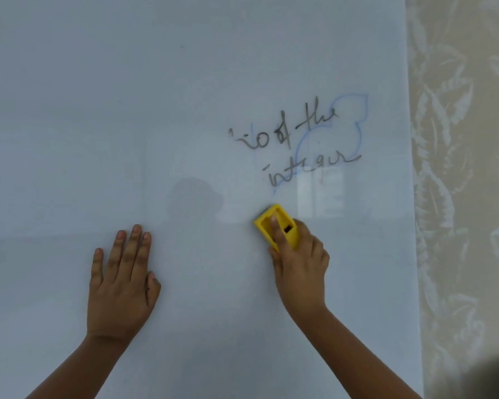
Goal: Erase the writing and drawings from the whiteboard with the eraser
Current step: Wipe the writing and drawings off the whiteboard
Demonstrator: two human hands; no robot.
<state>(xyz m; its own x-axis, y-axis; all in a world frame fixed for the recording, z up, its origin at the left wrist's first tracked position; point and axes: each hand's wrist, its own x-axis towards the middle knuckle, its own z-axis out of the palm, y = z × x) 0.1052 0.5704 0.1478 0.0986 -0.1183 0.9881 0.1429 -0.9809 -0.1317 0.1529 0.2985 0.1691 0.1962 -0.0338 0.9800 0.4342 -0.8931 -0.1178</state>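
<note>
Right hand [298, 263] grips yellow eraser [277, 226] below writing [297, 139]; left hand [121, 283] flat, fingers together, on whiteboard [98, 110].

Whiteboard [98, 110] — pale bluish-grey white, glossy, with a faint brighter rectangular reflection low at right. Writing [300, 145] in smudged dark grey-black script, crossed by a light blue outline drawing [355, 119] of rounded lobes; eraser [274, 223] bright yellow with a small dark slot in its top, held by the right hand [298, 263]. Wall covering [467, 168] beside the board — beige-cream with a paler whitish leaf pattern.
</note>
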